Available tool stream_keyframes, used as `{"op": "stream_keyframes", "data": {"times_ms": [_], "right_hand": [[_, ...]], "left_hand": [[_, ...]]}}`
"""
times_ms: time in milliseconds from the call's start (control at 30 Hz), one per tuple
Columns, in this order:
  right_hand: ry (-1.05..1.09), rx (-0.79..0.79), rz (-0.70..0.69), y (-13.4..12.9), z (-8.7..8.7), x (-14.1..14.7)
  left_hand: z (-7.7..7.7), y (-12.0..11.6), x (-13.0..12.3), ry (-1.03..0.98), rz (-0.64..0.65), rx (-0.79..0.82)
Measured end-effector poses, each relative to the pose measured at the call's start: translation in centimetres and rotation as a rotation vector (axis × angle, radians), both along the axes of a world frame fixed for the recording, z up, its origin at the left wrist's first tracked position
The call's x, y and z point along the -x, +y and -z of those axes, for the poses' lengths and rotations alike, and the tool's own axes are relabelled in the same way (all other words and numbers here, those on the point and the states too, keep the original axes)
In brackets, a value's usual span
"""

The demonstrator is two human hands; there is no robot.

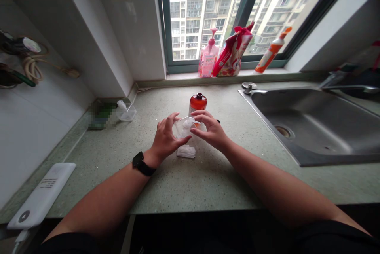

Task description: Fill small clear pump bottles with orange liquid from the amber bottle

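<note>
Above the counter, my left hand [166,134] curves around the left side of a small clear plastic container [179,128], thumb below and fingers above. A white wad [188,122] with a thin pale stick-like part shows at the container. My right hand [212,128] closes its thumb and fingers around the right side; the exact contact is partly hidden. Just behind stands an amber bottle [198,103] with an uncapped neck. A folded white tissue-like piece [186,151] lies on the counter below my hands. Part of a small black thing [218,121] shows behind my right hand.
Another clear plastic box [126,113] with a white wad stands at the left wall. A white power bank [42,195] lies front left. The steel sink [297,157] is right. On the windowsill stand a pink pump bottle [208,60], a red bag [233,54] and an orange-white bottle [270,54].
</note>
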State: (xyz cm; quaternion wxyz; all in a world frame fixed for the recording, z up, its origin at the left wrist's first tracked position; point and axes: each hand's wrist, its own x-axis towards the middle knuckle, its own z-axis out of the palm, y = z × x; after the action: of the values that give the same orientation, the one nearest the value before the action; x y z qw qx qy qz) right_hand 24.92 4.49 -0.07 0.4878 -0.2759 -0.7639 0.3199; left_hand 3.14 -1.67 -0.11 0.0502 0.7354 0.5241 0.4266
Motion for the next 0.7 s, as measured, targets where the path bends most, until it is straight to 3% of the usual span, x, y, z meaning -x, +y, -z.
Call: {"op": "stream_keyframes", "data": {"times_ms": [267,500,700], "right_hand": [[-0.051,-0.075,-0.005,-0.6,-0.2,0.4],[-0.091,-0.139,0.072,-0.5,-2.0,-0.9],[-0.286,-0.267,0.106,0.3,-3.0,-2.3]], "left_hand": [[0.0,-0.3,-0.5,0.137,0.019,-0.002],[0.0,0.0,0.1,0.197,-0.045,-0.027],[-0.1,0.4,0.6,0.234,-0.086,-0.074]]}}
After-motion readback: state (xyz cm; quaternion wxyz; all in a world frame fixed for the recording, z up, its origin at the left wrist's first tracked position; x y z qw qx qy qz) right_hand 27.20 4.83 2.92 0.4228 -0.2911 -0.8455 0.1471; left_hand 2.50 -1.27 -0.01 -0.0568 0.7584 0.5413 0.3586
